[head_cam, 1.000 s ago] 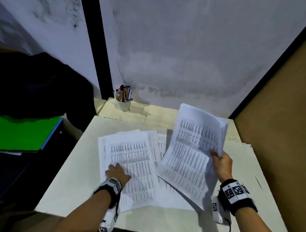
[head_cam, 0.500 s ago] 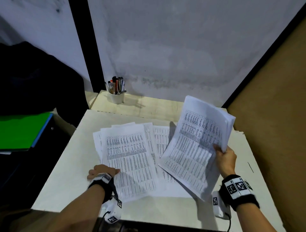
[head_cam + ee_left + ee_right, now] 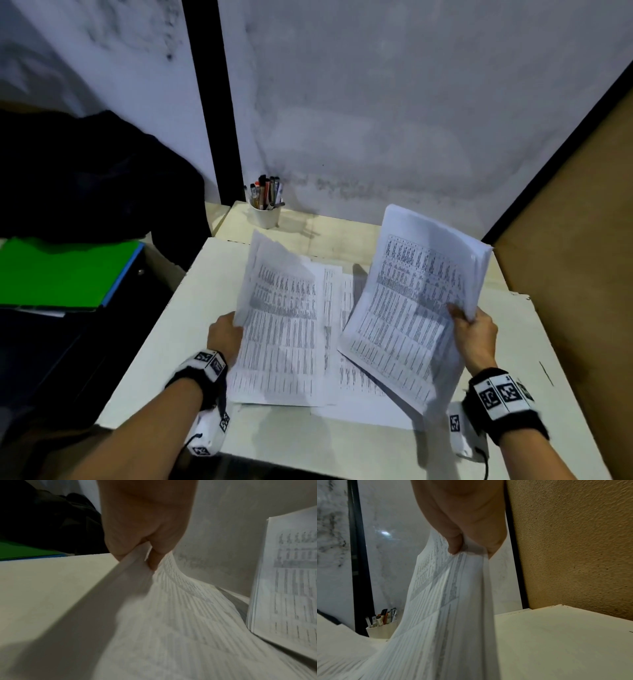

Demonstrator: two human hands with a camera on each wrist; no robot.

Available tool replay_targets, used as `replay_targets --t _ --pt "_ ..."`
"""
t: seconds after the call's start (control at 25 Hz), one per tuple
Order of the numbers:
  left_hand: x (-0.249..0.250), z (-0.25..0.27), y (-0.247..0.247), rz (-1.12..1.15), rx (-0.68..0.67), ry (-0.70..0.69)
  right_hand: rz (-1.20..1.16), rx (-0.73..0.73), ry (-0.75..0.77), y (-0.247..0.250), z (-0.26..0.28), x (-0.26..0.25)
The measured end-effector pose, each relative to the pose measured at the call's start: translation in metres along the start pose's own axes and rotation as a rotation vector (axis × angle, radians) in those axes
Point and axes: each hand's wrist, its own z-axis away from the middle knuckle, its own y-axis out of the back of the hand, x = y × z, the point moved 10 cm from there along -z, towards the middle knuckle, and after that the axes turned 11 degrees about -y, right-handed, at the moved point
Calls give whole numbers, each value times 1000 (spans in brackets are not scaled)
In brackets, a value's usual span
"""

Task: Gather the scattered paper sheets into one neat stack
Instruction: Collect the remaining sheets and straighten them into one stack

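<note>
My right hand (image 3: 471, 325) pinches a thick bundle of printed sheets (image 3: 414, 308) by its right edge and holds it tilted above the white table (image 3: 164, 346); the pinch shows in the right wrist view (image 3: 462, 546), bundle (image 3: 440, 615) hanging below. My left hand (image 3: 226, 334) grips the left edge of a few printed sheets (image 3: 281, 318) and lifts that edge off the table, thumb on top in the left wrist view (image 3: 147, 551). More printed sheets (image 3: 346, 370) lie flat between and beneath both lots.
A white cup of pens (image 3: 265, 209) stands at the back on a pale wooden shelf. A green folder (image 3: 61, 270) and dark cloth (image 3: 89, 178) lie to the left. A brown board wall (image 3: 575, 260) closes the right side.
My left hand left the top of the flat sheets, moved to their left edge and took hold of it. That edge has risen. The right hand's bundle stays raised.
</note>
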Motion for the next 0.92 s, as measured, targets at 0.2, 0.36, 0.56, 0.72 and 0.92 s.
replay_targets --t 0.2,0.36,0.56,0.72,0.92 --pt "-7 1 8 -47 111 14 -11 -14 10 -5 3 -7" --pt "44 -16 73 116 399 -136 -18 2 15 9 -4 -10" --pt "110 -26 94 514 329 -313 -159 -32 13 12 -6 -14" --pt "151 -3 38 598 101 -359 -277 -267 -22 -24 4 -31" --pt "154 -2 -25 825 -191 -243 -450 -532 -46 -60 30 -63"
